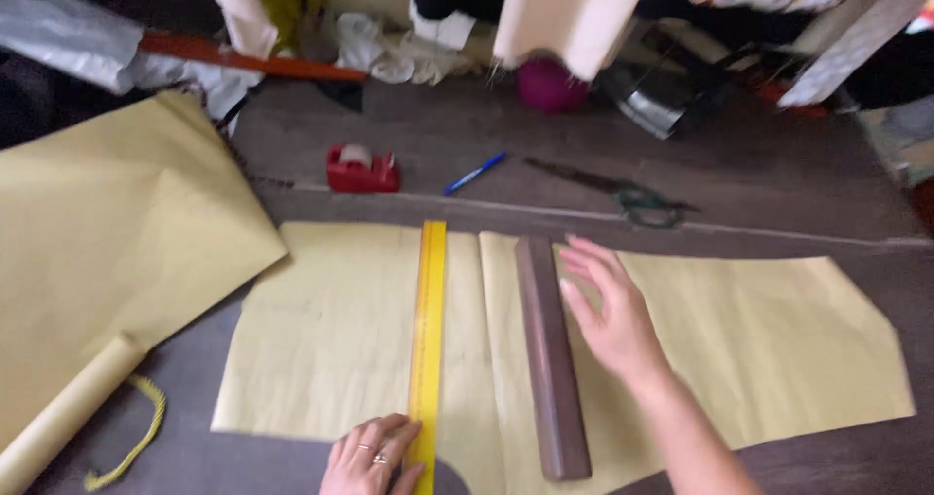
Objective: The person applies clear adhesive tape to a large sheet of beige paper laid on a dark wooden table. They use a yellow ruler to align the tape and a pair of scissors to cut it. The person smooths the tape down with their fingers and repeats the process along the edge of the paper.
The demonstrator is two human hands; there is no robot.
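A long yellow ruler (428,330) lies lengthwise on a sheet of yellowish pattern paper (331,339). My left hand (375,456), wearing rings, presses its fingers on the ruler's near end. A second sheet of the same paper (778,339) lies to the right. A dark brown wooden bar (550,359) rests on this sheet near its left edge. My right hand (608,310) hovers flat with fingers spread just right of the bar, over the right sheet. It holds nothing.
A red tape dispenser (362,169), a blue pen (475,174) and dark scissors (623,194) lie on the far part of the dark table. A large paper roll (107,262) spreads at left with a yellow cord (136,437). Fabric clutter lines the back.
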